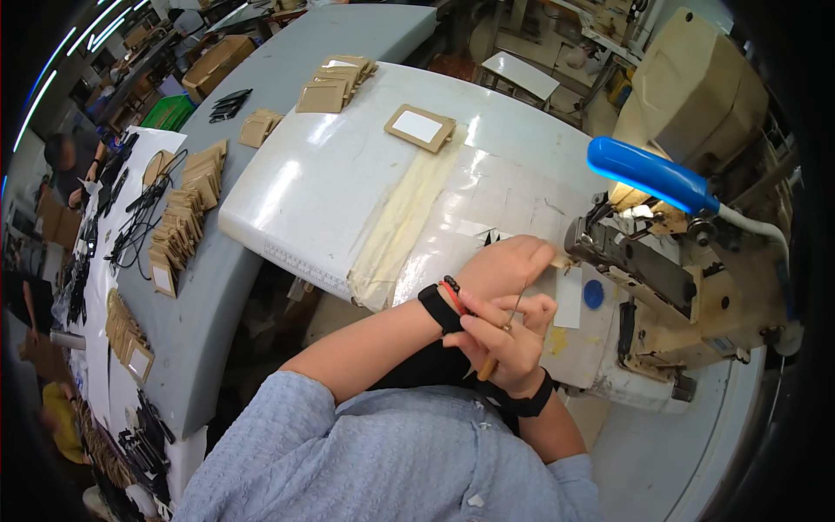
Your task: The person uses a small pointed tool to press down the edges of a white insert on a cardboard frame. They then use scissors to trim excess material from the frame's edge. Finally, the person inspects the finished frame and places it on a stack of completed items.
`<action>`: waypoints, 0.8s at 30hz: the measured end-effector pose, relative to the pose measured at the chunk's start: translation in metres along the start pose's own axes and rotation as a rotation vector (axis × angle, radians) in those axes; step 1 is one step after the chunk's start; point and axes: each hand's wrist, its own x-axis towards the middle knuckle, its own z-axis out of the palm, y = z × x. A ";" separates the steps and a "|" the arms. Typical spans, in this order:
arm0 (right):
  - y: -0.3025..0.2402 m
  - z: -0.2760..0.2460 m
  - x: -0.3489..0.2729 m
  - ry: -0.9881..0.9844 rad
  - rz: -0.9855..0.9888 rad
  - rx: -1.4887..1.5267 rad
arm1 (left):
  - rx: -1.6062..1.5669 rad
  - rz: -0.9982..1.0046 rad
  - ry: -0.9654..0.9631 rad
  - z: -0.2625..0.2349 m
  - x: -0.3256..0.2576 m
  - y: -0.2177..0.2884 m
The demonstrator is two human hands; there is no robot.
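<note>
My left hand (509, 265) is bent inward at the sewing machine's (639, 265) working end, its fingers curled down and partly hidden. A small beige bit (562, 258) shows by its fingertips; what it grips cannot be made out. Dark pointed tips (491, 236) stick out just beyond this hand, over a white patch. Closer to my body, my right hand (517, 346) is closed around an awl-like tool with a wooden handle (488, 367). Its thin metal shaft points up toward my left wrist, which wears a black band and bead bracelets.
One tan frame-shaped piece with a white window (417, 127) lies on the white table (304, 183); a stack (335, 84) sits at its far edge. More tan pieces (178, 226) and black cords (143, 209) line the grey table left. A blue-covered lamp (652, 174) overhangs the machine.
</note>
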 end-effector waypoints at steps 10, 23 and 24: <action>-0.021 -0.004 0.039 -0.224 0.257 -0.001 | 0.701 0.300 -0.116 0.043 -0.007 0.011; -0.016 -0.005 0.034 -0.236 0.036 -0.112 | 0.245 0.167 -0.050 0.025 0.001 0.004; -0.018 -0.005 0.035 -0.243 -0.006 -0.100 | 0.176 0.167 0.022 0.025 0.002 -0.001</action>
